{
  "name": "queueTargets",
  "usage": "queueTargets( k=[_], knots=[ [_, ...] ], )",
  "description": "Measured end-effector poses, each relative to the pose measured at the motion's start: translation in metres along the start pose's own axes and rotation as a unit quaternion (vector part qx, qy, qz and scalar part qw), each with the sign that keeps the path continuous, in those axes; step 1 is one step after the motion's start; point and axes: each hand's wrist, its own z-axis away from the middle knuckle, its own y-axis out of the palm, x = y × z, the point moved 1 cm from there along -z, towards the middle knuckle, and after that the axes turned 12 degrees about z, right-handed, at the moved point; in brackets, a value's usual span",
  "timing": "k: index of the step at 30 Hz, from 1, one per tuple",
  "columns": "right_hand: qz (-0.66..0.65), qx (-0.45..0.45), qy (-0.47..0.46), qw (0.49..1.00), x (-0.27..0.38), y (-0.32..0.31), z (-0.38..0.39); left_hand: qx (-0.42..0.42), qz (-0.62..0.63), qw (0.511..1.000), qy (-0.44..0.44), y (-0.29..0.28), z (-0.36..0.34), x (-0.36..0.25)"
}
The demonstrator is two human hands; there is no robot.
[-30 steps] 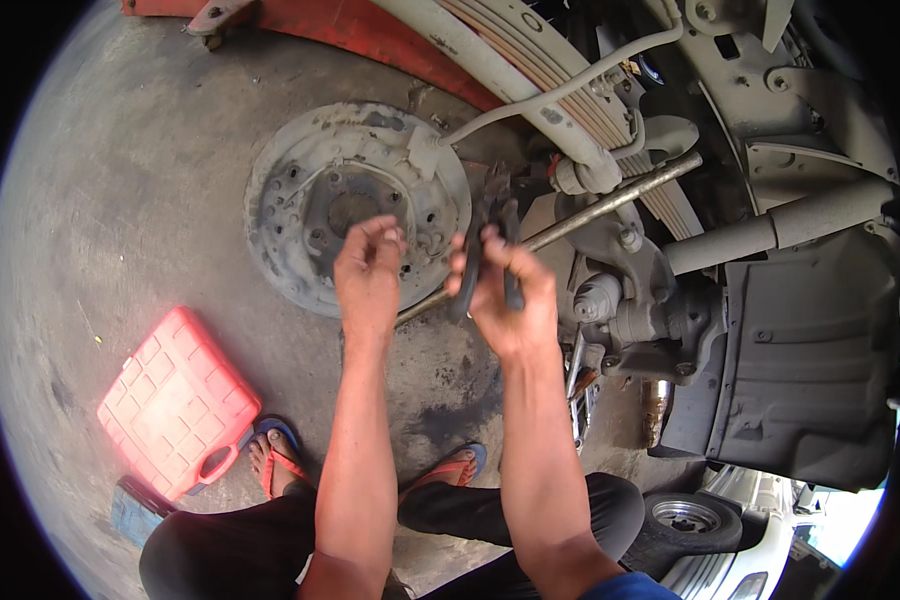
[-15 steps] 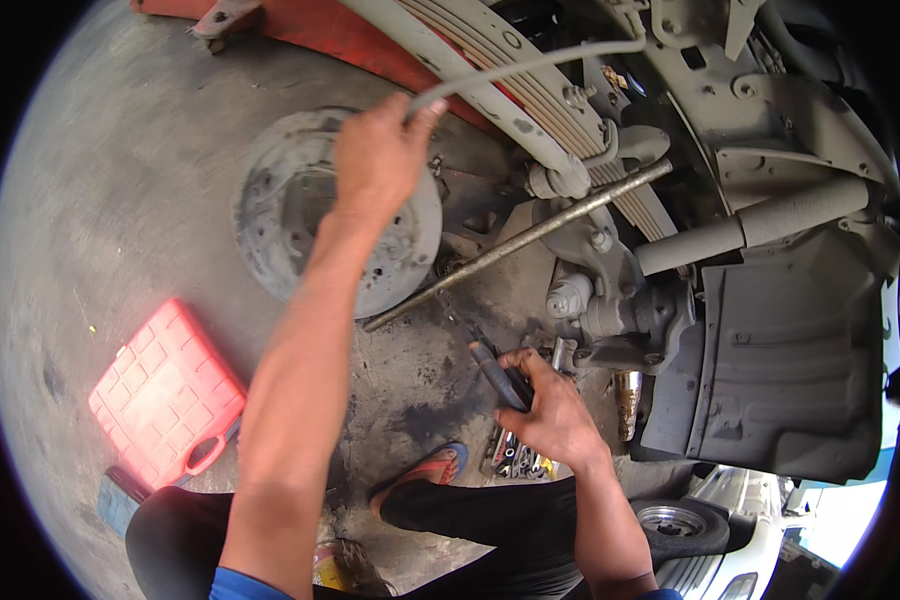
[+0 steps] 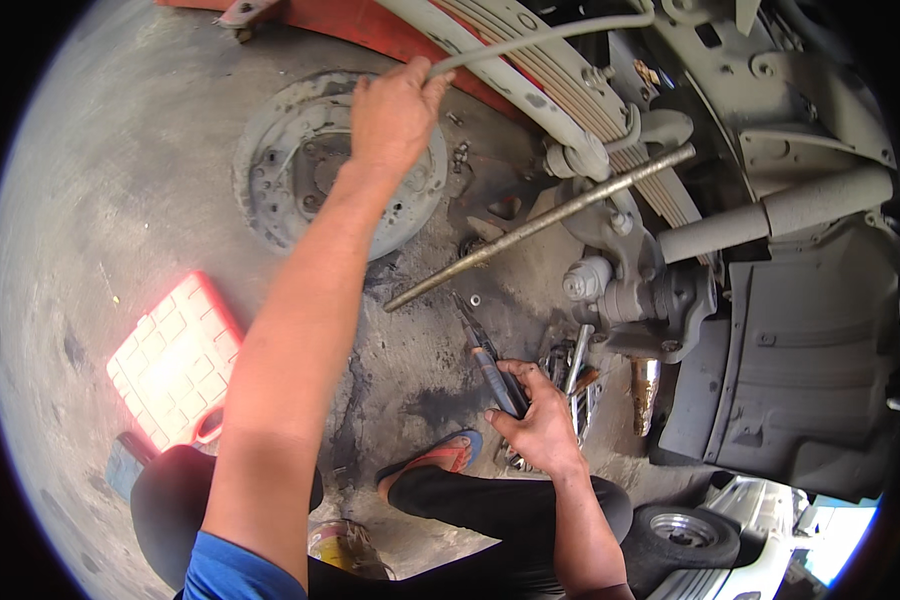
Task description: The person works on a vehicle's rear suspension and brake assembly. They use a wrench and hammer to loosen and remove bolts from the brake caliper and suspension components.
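Note:
My left hand (image 3: 395, 115) is closed on the end of a bent grey pipe (image 3: 540, 37), over the upper right part of the round brake backing plate (image 3: 270, 200), which it partly hides. Lower right, my right hand (image 3: 535, 420) grips black pliers (image 3: 495, 375), their jaws pointing up and away from me toward the floor below a long steel bar (image 3: 540, 225). A small washer (image 3: 476, 300) lies on the floor just right of the pliers' tips.
Red plastic case (image 3: 170, 360) at lower left; red metal beam (image 3: 350, 25) at top; leaf spring (image 3: 660, 190), shock absorber (image 3: 820, 205) and dark panel (image 3: 790, 370) at right; loose tools (image 3: 580, 360) beside my right hand; a wheel (image 3: 682, 532) at lower right.
My left hand has risen from over the plate's middle to grasp the pipe. My right hand, still holding the pliers, has dropped down and rightward, away from the plate.

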Motion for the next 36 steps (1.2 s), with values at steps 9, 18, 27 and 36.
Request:
queueTargets(
  k=[9, 18, 27, 36],
  knots=[
    [-0.439, -0.003, 0.050, 0.897, 0.043, -0.005, -0.041, 0.078, 0.228, 0.909, -0.340, -0.030, 0.106, -0.017],
    [-0.083, -0.285, -0.040, 0.954, 0.099, 0.031, -0.041, 0.353, 0.526, 0.659, -0.405, -0.062, 0.165, -0.077],
    [-0.025, -0.182, -0.130, 0.974, 0.085, -0.012, 0.032, 0.243, 0.552, 0.679, -0.419, -0.082, 0.205, -0.116],
    [0.080, -0.251, -0.068, 0.962, -0.035, -0.090, 0.203, 0.290, 0.127, 0.906, -0.280, -0.073, 0.169, -0.080]
  ],
)
